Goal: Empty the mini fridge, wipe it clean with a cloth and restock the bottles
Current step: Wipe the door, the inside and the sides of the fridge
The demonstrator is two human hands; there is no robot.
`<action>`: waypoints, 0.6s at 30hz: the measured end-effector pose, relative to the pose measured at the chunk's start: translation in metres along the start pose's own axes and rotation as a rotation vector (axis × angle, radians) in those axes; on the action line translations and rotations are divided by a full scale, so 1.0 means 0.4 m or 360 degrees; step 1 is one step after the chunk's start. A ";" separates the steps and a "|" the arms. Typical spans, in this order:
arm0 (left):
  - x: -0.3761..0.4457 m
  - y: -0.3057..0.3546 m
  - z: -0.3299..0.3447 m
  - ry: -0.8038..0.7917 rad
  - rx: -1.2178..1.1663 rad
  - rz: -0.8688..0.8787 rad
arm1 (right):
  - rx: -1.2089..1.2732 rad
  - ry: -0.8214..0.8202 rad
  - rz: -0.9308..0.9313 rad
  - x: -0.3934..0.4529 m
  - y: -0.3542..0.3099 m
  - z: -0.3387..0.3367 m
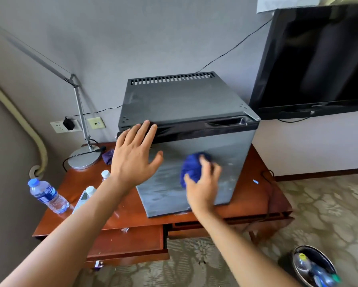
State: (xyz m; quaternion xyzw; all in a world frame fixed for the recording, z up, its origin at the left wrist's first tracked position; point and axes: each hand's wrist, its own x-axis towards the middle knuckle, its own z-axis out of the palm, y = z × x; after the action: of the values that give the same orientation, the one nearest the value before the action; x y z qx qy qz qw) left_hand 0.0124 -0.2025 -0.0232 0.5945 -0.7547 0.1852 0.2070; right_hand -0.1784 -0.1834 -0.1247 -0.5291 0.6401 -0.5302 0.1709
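The grey mini fridge [186,104] stands on a red-brown wooden table [254,199] with its door closed. My left hand [135,151] lies with straight fingers against the door's upper left corner. My right hand [204,183] grips a bunched blue cloth [191,167] against the door front, which shows wet streaks. A water bottle [47,195] with a blue cap stands at the table's left edge. Two more bottle tops [105,174] [90,190] show behind my left forearm.
A silver desk lamp [84,157] stands at the table's back left, with a purple cloth [108,156] beside its base. A black TV [319,59] hangs at the right. A drawer [128,243] is pulled out below. A bin [317,266] with empty bottles sits on the carpet at lower right.
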 end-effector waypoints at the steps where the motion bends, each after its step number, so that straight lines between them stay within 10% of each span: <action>1: 0.000 -0.004 -0.002 0.0001 0.0021 0.0013 | -0.0080 -0.0184 -0.0098 -0.028 0.012 0.022; 5: -0.007 -0.022 -0.006 -0.0044 0.0098 -0.0026 | -0.0206 -0.0514 -0.0290 -0.053 0.069 0.011; 11: -0.004 -0.015 -0.001 0.0001 0.0009 -0.0068 | 0.0546 0.0385 0.0590 0.119 0.173 -0.168; 18: -0.025 -0.032 -0.057 0.0103 -0.0081 0.0125 | 0.0820 0.0266 0.0660 0.160 0.171 -0.225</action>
State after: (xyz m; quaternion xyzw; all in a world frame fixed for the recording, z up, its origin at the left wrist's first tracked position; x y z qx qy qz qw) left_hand 0.0291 -0.1853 -0.0089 0.5527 -0.7748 0.1929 0.2388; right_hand -0.3069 -0.2019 -0.1274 -0.2819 0.5909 -0.6699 0.3502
